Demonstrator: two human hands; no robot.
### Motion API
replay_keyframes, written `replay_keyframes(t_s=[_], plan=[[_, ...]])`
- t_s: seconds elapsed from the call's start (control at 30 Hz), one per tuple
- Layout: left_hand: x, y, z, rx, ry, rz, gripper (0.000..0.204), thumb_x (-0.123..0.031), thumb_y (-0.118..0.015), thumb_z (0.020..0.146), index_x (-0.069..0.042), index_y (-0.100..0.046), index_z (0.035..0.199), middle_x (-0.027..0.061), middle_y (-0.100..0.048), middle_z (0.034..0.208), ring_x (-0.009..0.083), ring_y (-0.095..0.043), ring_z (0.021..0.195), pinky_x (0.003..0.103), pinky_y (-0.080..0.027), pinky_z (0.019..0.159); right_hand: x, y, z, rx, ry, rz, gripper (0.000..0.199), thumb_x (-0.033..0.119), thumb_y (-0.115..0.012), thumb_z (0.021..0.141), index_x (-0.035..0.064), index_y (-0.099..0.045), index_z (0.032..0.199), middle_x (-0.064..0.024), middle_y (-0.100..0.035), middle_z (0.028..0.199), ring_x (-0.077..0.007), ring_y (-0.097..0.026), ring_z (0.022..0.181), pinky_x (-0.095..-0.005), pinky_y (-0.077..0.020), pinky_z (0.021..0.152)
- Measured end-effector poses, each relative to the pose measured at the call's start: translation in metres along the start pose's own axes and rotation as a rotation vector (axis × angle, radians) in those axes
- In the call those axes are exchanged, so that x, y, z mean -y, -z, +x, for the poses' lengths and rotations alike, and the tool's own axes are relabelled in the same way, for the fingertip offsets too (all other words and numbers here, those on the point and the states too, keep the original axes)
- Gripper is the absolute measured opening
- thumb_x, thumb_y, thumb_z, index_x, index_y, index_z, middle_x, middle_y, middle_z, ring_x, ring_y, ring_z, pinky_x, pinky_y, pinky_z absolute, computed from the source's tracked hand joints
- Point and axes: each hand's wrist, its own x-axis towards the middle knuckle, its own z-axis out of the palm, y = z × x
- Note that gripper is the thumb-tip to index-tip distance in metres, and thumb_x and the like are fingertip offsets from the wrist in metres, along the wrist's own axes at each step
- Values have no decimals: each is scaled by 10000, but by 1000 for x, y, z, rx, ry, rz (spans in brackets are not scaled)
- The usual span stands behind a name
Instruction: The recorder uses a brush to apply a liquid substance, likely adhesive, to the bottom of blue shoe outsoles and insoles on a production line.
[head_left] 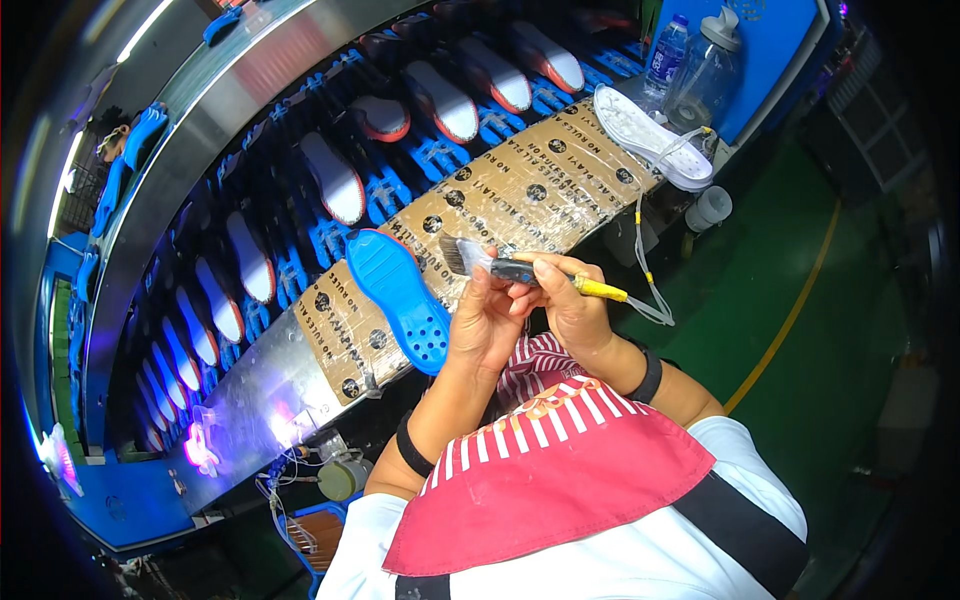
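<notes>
A glue brush (515,271) with dark bristles, a pale collar, a black handle and a yellow end is held level above the bench, with a thin clear tube running off its yellow end. My right hand (575,312) is closed round the handle near the yellow part. The fingers of my left hand (484,325) pinch the brush by its pale collar, just behind the bristles. Left of the bristles lies a blue shoe sole (385,275), a cluster of holes at its near end. At the bench's right end rests a white shoe sole (640,130).
Printed brown cardboard (510,190) under clear film covers the bench. Beyond it, a conveyor carries several white shoes (335,180) with red edges on blue holders. A water bottle (668,55) and clear jug (705,75) stand far right, above a white cup (709,206).
</notes>
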Motion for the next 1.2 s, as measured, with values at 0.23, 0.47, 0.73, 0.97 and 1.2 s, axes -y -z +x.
replay_keyframes(t_s=[0.23,0.47,0.73,0.97,1.2], plan=[[1,-5,-1,-8,-12,14,314,-332,-619,817,-169,-588,1084,54,-614,963,127,-478,730,280,-406,700,-3,2,-1,-14,-10,57,288,155,-529,877,-85,-572,1029,-143,-628,758,-184,-628,597,-247,-523,576],[3,-6,-1,-48,-24,-51,322,-279,-608,837,-117,-557,1111,93,-617,879,151,-515,720,281,-428,656,-5,5,-2,-1,-20,65,324,172,-513,881,-98,-544,1057,-168,-633,801,-200,-629,608,-266,-532,581],[3,-8,0,-47,-18,-1,299,-301,-624,819,-133,-585,1064,62,-612,898,134,-483,710,255,-405,635,-9,6,-2,-18,-35,104,330,190,-511,884,-94,-548,1049,-150,-633,791,-185,-629,612,-260,-531,590],[5,-4,0,-52,-28,-16,279,-284,-610,833,-117,-579,1054,62,-599,867,138,-477,696,249,-402,607,-10,8,-2,-19,-46,106,331,199,-511,886,-93,-552,1035,-146,-634,793,-180,-629,619,-258,-533,594],[6,2,2,-9,-10,-33,276,-281,-603,838,-113,-582,1056,62,-590,878,137,-476,719,245,-400,607,-11,11,-3,-26,-47,107,335,210,-514,886,-90,-556,1031,-150,-634,804,-179,-631,629,-259,-536,602]])
